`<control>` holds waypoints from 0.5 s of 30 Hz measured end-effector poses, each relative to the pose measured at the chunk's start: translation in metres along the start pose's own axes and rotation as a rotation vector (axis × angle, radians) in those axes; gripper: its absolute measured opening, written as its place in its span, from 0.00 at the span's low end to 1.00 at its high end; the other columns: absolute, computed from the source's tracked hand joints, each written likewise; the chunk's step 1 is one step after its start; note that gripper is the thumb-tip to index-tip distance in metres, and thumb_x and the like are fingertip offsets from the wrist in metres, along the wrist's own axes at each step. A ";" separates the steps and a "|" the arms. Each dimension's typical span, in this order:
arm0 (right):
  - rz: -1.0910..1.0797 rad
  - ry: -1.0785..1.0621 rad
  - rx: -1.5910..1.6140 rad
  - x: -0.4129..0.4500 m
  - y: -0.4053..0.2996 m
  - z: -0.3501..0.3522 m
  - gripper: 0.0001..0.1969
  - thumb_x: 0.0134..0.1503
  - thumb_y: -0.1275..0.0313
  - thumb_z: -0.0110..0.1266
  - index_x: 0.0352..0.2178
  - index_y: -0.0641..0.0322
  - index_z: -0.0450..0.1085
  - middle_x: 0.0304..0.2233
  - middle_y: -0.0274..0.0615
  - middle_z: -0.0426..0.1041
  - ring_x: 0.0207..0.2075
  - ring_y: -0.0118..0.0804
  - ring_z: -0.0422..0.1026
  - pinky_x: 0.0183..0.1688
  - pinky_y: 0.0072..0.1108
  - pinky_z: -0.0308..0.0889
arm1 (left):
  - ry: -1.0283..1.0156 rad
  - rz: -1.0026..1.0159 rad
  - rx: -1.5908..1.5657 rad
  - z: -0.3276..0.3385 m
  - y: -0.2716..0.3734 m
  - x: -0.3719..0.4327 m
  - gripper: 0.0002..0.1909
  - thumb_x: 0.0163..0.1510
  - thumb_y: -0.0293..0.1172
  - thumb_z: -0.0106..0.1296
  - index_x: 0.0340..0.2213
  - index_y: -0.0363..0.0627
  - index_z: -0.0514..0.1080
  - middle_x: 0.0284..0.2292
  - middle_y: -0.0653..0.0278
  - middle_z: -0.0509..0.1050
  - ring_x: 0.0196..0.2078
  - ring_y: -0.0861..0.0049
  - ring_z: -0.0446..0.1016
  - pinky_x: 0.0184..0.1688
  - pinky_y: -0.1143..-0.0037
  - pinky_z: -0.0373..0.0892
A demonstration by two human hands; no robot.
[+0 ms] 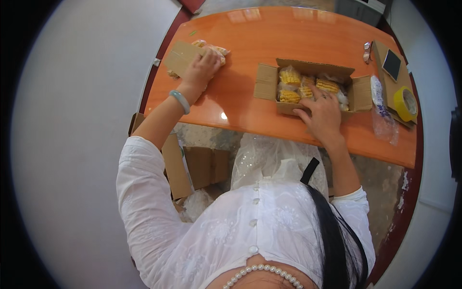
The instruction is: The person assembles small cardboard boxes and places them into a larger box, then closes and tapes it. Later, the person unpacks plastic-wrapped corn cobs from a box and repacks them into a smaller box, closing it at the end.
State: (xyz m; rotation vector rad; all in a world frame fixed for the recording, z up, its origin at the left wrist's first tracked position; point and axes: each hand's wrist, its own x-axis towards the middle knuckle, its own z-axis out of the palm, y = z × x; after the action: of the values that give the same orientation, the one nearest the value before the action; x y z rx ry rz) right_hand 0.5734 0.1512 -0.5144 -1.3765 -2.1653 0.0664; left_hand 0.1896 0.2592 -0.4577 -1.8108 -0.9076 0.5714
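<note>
My left hand (203, 68) lies over several clear-bagged pieces (221, 54) of what looks like corn, at the table's far left. A flat piece of brown cardboard (180, 57) meets its fingers; whether they grip it or a bag cannot be told. My right hand (322, 110) reaches over the near wall of an open cardboard box (316, 65), its fingers apart. Inside the box are several yellow corn cob pieces (290, 76) in clear plastic. The middle fingertip is at the cobs, and the thumb is by the near wall. The hand covers part of the contents.
On the glossy orange table's (245, 101) right side are flattened cardboard (383, 77), a phone (392, 65), a yellow tape roll (405, 103), eyeglasses (367, 52) and a crumpled plastic bag (384, 119). Cardboard boxes (198, 162) stand below the near edge. A white wall (79, 126) rises at left.
</note>
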 end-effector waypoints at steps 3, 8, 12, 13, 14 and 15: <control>-0.010 -0.078 0.029 0.000 0.003 -0.009 0.17 0.47 0.56 0.67 0.35 0.54 0.79 0.55 0.56 0.70 0.53 0.53 0.70 0.58 0.39 0.59 | 0.011 0.101 -0.109 0.008 0.011 0.005 0.26 0.58 0.33 0.48 0.58 0.49 0.63 0.59 0.57 0.62 0.66 0.63 0.56 0.59 0.71 0.64; 0.067 -0.136 0.224 0.022 0.021 -0.040 0.40 0.41 0.52 0.70 0.54 0.54 0.68 0.61 0.55 0.62 0.62 0.55 0.60 0.64 0.42 0.53 | 0.065 0.117 -0.347 0.015 -0.008 -0.001 0.26 0.58 0.33 0.47 0.58 0.49 0.62 0.60 0.59 0.62 0.64 0.63 0.59 0.60 0.71 0.65; 0.025 -0.219 0.092 0.032 0.030 -0.037 0.59 0.33 0.49 0.73 0.66 0.52 0.52 0.68 0.52 0.49 0.69 0.55 0.46 0.69 0.41 0.47 | 0.040 0.058 -0.277 0.005 -0.016 -0.003 0.27 0.57 0.33 0.47 0.58 0.46 0.61 0.60 0.61 0.62 0.63 0.66 0.62 0.56 0.73 0.69; 0.027 -0.252 0.073 0.033 0.030 -0.034 0.63 0.31 0.48 0.74 0.67 0.51 0.49 0.69 0.51 0.46 0.70 0.55 0.42 0.70 0.41 0.46 | 0.009 0.034 -0.264 0.002 -0.021 -0.005 0.27 0.57 0.32 0.48 0.58 0.46 0.61 0.59 0.61 0.62 0.61 0.67 0.63 0.54 0.74 0.70; 0.034 -0.268 0.051 0.034 0.030 -0.032 0.63 0.31 0.48 0.74 0.67 0.51 0.48 0.69 0.51 0.45 0.71 0.55 0.41 0.70 0.41 0.45 | -0.021 0.009 -0.250 -0.001 -0.029 -0.008 0.28 0.56 0.32 0.49 0.58 0.45 0.61 0.58 0.62 0.63 0.60 0.68 0.64 0.52 0.75 0.72; 0.041 -0.285 0.030 0.034 0.030 -0.030 0.64 0.31 0.48 0.73 0.67 0.52 0.47 0.70 0.51 0.44 0.71 0.54 0.40 0.70 0.42 0.44 | -0.054 -0.014 -0.236 -0.007 -0.037 -0.011 0.29 0.55 0.31 0.50 0.58 0.44 0.61 0.58 0.63 0.63 0.58 0.70 0.65 0.50 0.76 0.73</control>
State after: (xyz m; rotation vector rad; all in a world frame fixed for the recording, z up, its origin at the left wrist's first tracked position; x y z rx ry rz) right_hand 0.6017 0.1865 -0.4842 -1.4684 -2.3545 0.3270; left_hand 0.1753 0.2550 -0.4212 -2.0060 -1.0602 0.5239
